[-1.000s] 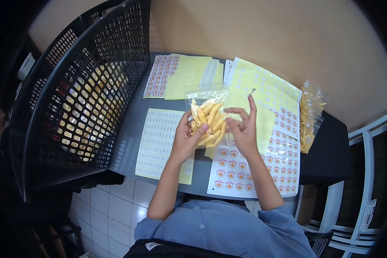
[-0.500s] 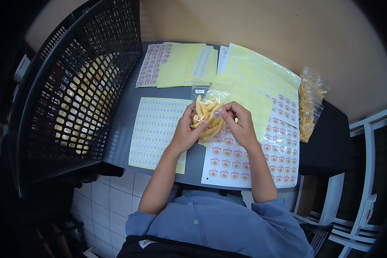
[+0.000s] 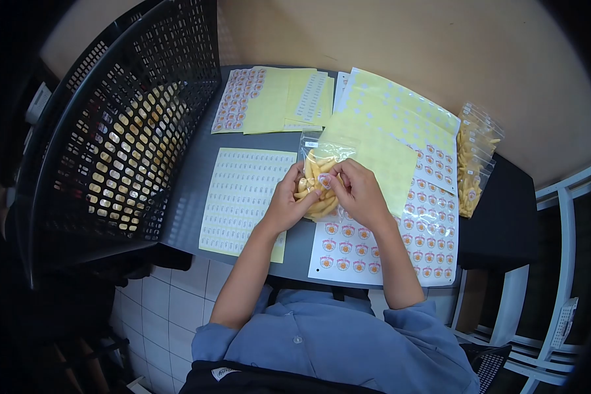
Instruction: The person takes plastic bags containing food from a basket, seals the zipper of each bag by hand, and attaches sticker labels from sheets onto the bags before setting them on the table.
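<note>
A clear zip bag [image 3: 322,157] of pale yellow stick-shaped snacks, with a small white label near its top, is between my hands over the table. My left hand [image 3: 289,200] grips the bag's left side, its thumb on the front. A round logo sticker [image 3: 324,180] lies against the middle of the bag front. My right hand [image 3: 360,190] pinches that sticker at its right edge. Below and right of the bag is a sheet of round logo stickers [image 3: 341,249]; a sheet of small white labels [image 3: 243,203] lies to the left.
A large black perforated basket [image 3: 131,131] with bagged goods stands at the left. Yellow backing sheets [image 3: 374,118] and more sticker sheets [image 3: 240,98] lie at the back of the table [image 3: 190,190]. Filled snack bags [image 3: 469,157] are piled at the right edge.
My right hand has moved slightly left and down with the sticker, which now sits nearer the middle of the bag. The bag has shifted slightly.
</note>
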The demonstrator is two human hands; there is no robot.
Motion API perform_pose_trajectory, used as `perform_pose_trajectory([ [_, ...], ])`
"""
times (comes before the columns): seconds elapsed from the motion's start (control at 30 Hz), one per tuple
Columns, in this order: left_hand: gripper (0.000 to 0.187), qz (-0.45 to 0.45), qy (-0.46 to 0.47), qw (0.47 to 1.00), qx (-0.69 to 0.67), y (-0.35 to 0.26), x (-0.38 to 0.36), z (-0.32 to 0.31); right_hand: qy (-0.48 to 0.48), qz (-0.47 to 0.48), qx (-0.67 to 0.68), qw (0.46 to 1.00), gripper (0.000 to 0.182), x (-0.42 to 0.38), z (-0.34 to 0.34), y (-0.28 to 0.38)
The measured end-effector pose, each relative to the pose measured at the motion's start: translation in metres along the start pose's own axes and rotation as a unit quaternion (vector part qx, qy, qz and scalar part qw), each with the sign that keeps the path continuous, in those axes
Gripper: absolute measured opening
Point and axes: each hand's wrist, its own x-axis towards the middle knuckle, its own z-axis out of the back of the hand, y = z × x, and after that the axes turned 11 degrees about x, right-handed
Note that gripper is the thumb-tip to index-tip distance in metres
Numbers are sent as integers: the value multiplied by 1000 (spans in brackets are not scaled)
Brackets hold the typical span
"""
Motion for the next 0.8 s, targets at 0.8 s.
perform_pose_trajectory([
  [0.8, 46, -2, -14, 999, -44, 0, -1, 0, -28, 76, -114, 990, 10, -2, -7, -1],
])
